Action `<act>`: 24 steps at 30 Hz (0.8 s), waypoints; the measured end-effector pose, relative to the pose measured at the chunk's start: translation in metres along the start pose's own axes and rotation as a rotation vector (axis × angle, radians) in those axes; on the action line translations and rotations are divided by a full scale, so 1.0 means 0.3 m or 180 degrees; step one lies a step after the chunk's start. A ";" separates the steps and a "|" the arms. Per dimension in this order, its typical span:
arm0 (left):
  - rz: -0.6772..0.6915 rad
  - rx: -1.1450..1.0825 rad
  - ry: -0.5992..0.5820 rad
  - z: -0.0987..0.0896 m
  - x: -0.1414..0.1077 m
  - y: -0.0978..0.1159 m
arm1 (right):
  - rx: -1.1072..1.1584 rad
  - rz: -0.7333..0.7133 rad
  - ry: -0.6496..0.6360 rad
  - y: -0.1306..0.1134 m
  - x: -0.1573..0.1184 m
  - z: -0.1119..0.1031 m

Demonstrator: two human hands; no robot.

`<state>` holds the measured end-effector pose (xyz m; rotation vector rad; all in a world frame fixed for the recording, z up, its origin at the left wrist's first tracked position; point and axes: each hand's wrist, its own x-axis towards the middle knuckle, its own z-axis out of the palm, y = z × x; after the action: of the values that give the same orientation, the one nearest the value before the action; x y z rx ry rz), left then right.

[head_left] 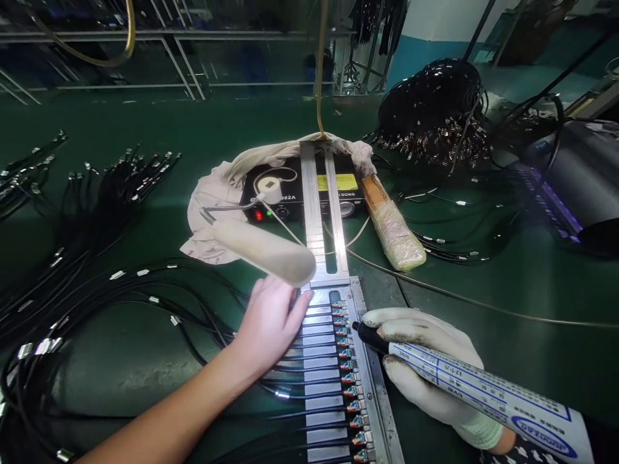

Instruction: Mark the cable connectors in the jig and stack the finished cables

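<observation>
A long metal fixture [358,361] runs down the middle, with a row of black cables [325,356] laid side by side across it. Their ends carry small connectors [346,354] with coloured wires. My left hand [271,317], bare, grips the fixture's left side near its upper cables. Its thumb lies on top, while the lamp head hides part of the fingers. My right hand [425,361] wears a white glove and is wrapped round a white glue tube [476,390] with blue print. The tube's black nozzle [371,336] points at the upper connectors, its tip close beside them.
A pale lamp head [264,251] hangs over the fixture. Behind stands a black control box [285,206] with a cloth [213,193] around it. A plastic-wrapped block [394,232] lies to its right. Bundled cables [111,206] spread left; a cable heap [430,103] sits back right.
</observation>
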<state>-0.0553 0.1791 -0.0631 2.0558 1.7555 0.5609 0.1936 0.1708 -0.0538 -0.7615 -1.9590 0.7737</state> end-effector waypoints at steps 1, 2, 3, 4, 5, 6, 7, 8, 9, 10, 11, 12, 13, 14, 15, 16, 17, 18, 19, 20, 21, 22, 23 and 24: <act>0.0003 0.0004 0.0006 0.000 -0.001 -0.001 | 0.0004 0.0011 -0.0006 0.001 0.000 0.001; 0.0000 0.0010 0.0008 0.000 -0.002 -0.001 | 0.0005 0.0019 -0.0004 0.002 0.000 0.003; -0.0004 0.0017 0.0010 0.000 -0.003 -0.001 | 0.0001 0.0023 0.0001 0.002 0.001 0.004; -0.0009 0.0024 0.0008 0.000 -0.004 -0.002 | 0.0000 0.0023 0.0014 0.001 0.002 0.004; -0.0012 0.0030 0.0008 0.000 -0.004 -0.002 | 0.0003 0.0012 0.0023 -0.001 0.002 0.004; -0.0016 0.0032 0.0007 0.000 -0.004 -0.002 | 0.0007 0.0002 0.0031 -0.002 0.003 0.003; -0.0016 0.0030 0.0003 0.000 -0.003 -0.002 | 0.0007 -0.0015 0.0047 -0.005 0.003 0.002; -0.0016 0.0025 -0.0002 0.000 -0.002 -0.001 | 0.0001 -0.0028 0.0049 -0.007 0.003 0.000; -0.0020 0.0020 -0.0008 0.000 0.000 -0.001 | -0.0012 -0.0036 0.0053 -0.010 0.003 -0.002; -0.0026 0.0014 -0.0011 0.000 0.002 0.000 | -0.0034 -0.0039 0.0056 -0.012 0.004 -0.003; -0.0032 0.0009 -0.0015 0.000 0.003 0.000 | -0.0061 -0.0033 0.0059 -0.015 0.004 -0.005; -0.0037 0.0006 -0.0014 0.000 0.004 0.000 | -0.0083 -0.0027 0.0059 -0.016 0.005 -0.006; -0.0039 0.0004 -0.0012 0.000 0.004 0.000 | -0.0101 -0.0020 0.0054 -0.018 0.005 -0.007; -0.0041 0.0002 -0.0006 -0.001 0.003 0.000 | -0.0113 -0.0016 0.0049 -0.019 0.006 -0.007; -0.0040 0.0001 -0.0003 -0.001 0.002 0.000 | -0.0126 -0.0018 0.0048 -0.020 0.006 -0.008; -0.0037 0.0000 0.0001 -0.001 0.000 -0.001 | -0.0134 -0.0026 0.0046 -0.022 0.006 -0.008; -0.0031 -0.0001 0.0003 -0.001 -0.002 -0.001 | -0.0135 -0.0037 0.0048 -0.023 0.006 -0.008; -0.0025 -0.0001 0.0008 -0.002 -0.003 -0.002 | -0.0137 -0.0041 0.0045 -0.023 0.006 -0.008; -0.0018 0.0000 0.0006 -0.002 -0.004 -0.002 | -0.0137 -0.0041 0.0046 -0.024 0.006 -0.008; -0.0010 0.0003 0.0006 -0.001 -0.004 -0.003 | -0.0132 -0.0040 0.0052 -0.024 0.006 -0.008; -0.0005 0.0006 0.0006 -0.001 -0.004 -0.003 | -0.0128 -0.0035 0.0058 -0.023 0.005 -0.007; -0.0004 0.0006 0.0006 -0.001 -0.004 -0.004 | -0.0119 -0.0025 0.0061 -0.022 0.005 -0.007; -0.0006 0.0003 0.0002 -0.001 -0.004 -0.004 | -0.0109 -0.0018 0.0063 -0.020 0.005 -0.006; -0.0006 0.0001 0.0001 -0.001 -0.003 -0.005 | -0.0092 -0.0014 0.0070 -0.017 0.004 -0.005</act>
<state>-0.0568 0.1784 -0.0635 2.0541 1.7577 0.5605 0.1933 0.1690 -0.0486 -0.7796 -1.9555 0.7329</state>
